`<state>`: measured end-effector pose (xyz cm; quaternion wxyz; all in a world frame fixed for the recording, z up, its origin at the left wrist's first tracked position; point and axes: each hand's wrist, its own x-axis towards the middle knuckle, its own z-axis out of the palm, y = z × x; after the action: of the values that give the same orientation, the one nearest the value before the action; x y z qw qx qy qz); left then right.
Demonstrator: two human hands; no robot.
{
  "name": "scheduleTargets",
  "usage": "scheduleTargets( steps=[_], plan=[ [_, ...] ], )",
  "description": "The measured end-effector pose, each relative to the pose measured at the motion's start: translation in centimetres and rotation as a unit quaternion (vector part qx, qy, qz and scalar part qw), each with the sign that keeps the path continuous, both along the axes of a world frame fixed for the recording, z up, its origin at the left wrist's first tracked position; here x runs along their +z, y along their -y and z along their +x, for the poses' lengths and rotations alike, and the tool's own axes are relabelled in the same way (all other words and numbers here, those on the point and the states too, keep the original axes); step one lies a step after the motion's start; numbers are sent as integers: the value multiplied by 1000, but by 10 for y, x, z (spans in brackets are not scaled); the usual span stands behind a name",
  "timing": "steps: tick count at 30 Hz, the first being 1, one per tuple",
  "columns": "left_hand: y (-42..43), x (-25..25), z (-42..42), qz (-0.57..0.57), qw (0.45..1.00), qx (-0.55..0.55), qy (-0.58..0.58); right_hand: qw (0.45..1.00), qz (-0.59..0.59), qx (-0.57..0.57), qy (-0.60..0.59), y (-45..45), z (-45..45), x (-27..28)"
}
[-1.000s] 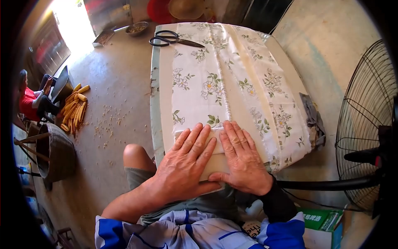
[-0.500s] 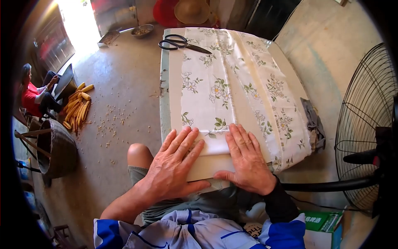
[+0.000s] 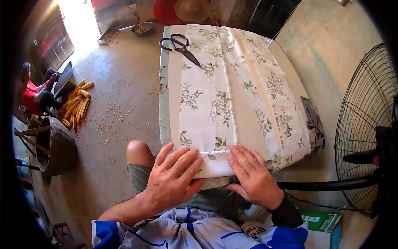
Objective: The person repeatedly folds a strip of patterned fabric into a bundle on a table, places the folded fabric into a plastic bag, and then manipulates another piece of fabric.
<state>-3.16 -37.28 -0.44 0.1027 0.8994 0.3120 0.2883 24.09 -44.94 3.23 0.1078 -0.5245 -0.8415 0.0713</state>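
Observation:
A long white strip of floral cloth [image 3: 203, 112] lies on the table, its near end folded over to show a plain white side. My left hand [image 3: 174, 172] lies flat on the left part of this fold, fingers stretched. On the fold's right end rest the fingertips of my right hand [image 3: 253, 174], palm down with the fingers extended. Black-handled scissors [image 3: 181, 47] lie partly on the cloth's far left, blades pointing toward me and to the right. Beside the strip, a second piece of floral cloth [image 3: 275, 95] covers the table's right side.
A black fan [image 3: 365, 120] stands at the right, its stem crossing near the table's corner. Grey cloth [image 3: 313, 124] hangs at the table's right edge. On the left floor are corn cobs [image 3: 76, 106], scattered kernels, a woven basket [image 3: 58, 145] and a seated person [image 3: 33, 93].
Both hands have slid toward my body, and the cloth strip with its folded end has moved with them to the table's near edge. The scissors have turned, their blades now pointing more toward me.

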Motion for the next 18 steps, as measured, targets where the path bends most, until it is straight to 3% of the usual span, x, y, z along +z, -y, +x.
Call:
scheduleTargets(
  steps=[18],
  plan=[
    [-14, 2, -4, -4, 999, -23, 42, 985, 108, -20, -131, -19, 14, -10]
  ],
)
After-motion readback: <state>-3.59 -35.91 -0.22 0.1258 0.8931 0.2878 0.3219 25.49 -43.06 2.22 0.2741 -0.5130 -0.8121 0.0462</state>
